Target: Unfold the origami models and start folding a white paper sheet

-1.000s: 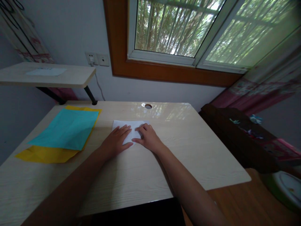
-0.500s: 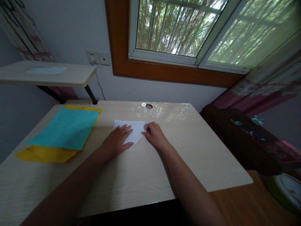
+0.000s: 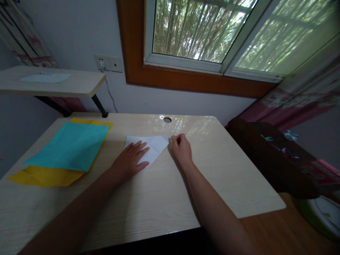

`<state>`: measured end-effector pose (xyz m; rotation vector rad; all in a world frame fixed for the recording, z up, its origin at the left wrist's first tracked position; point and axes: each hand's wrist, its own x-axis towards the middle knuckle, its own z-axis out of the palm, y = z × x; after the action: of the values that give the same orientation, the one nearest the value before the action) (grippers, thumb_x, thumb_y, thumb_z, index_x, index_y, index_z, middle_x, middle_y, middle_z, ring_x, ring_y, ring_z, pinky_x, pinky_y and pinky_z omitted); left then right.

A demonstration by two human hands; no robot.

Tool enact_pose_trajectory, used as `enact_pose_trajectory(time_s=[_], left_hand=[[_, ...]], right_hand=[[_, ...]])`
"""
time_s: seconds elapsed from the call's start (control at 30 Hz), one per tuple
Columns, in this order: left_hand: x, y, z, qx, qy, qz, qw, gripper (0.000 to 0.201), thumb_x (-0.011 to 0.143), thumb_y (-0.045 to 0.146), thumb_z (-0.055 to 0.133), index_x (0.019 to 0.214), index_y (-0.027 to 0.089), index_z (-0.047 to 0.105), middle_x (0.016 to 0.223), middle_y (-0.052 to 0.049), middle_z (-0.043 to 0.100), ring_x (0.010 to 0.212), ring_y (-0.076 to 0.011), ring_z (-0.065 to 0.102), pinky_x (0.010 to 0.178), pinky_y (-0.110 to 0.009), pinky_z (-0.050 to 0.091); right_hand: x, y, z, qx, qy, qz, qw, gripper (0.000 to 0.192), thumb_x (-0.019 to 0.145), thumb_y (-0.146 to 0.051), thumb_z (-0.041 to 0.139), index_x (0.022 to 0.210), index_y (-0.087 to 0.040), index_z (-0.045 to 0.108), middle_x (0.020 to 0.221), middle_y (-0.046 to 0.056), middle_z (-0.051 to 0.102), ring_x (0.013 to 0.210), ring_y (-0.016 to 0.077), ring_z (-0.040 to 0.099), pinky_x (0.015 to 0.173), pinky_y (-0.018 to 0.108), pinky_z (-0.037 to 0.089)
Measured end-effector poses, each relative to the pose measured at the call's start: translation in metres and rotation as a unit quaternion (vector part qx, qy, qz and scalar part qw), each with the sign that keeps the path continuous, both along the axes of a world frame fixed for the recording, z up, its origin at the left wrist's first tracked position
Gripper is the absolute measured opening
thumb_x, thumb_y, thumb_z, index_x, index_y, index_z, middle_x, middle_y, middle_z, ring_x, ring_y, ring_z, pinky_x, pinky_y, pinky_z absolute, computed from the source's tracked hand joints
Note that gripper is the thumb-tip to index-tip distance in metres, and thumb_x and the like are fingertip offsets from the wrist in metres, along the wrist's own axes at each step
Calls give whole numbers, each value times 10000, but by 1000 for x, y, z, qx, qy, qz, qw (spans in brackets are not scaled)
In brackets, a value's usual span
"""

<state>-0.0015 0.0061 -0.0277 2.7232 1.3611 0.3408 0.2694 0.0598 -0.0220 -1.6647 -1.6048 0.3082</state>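
Note:
A sheet of white paper [image 3: 156, 144] with a slanted right side, seemingly folded, lies on the pale wooden desk. My left hand [image 3: 134, 157] rests flat on its left part, fingers spread, palm down. Just off the paper's right tip is my right hand [image 3: 182, 147], its fingers curled and the thumb and forefinger brought together. Whatever may be between those fingertips is too small to make out.
To the left, a turquoise sheet [image 3: 71, 147] lies over a yellow sheet [image 3: 47, 176]. A raised shelf [image 3: 82, 86] on black legs stands at the back left, bearing a pale paper [image 3: 45, 78]. The desk [image 3: 225, 170] has a round cable hole [image 3: 167, 120] near its back edge.
My right hand has moved right, off the white paper to just beyond its right tip, and its fingers have curled in more. The left hand stays flat on the paper. The view has shifted slightly.

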Motion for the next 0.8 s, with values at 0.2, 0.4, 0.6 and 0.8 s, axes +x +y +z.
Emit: enact_pose_trajectory(time_s=[0.2, 0.4, 0.6, 0.8], left_hand=[[1, 0, 1, 0, 4, 1, 1000, 586, 1003, 506, 446, 1518, 231, 403, 1632, -68, 328, 1521, -271, 252, 1242, -497, 206], [1, 1, 0, 7, 7, 0, 1000, 581, 1006, 483, 439, 1523, 221, 394, 1632, -68, 327, 1523, -260, 252, 1241, -486, 207], [0, 1, -2, 4, 22, 7, 1000, 606, 1009, 483, 416, 1546, 211, 349, 1643, -72, 293, 1532, -254, 228, 1242, -481, 192], [1, 2, -6, 12, 33, 39, 999, 659, 1003, 526, 405, 1550, 166, 336, 1644, -104, 277, 1533, -258, 226, 1243, -484, 189]], right_hand=[[-11, -15, 10, 72, 22, 122, 990, 144, 965, -324, 527, 990, -202, 600, 778, 2, 600, 693, 165, 554, 661, 286, 421], [-27, -18, 9, 106, -106, 344, 927, 151, 985, -263, 550, 956, -200, 684, 916, 70, 661, 891, 207, 569, 859, 351, 454], [-29, -15, -1, 62, -137, 367, 918, 318, 931, -399, 671, 1182, -207, 696, 1065, 102, 631, 1001, 227, 569, 930, 386, 469], [-30, -16, -1, 30, -177, 350, 920, 527, 878, -551, 681, 1317, -261, 651, 1171, 124, 579, 1062, 259, 546, 933, 417, 473]])
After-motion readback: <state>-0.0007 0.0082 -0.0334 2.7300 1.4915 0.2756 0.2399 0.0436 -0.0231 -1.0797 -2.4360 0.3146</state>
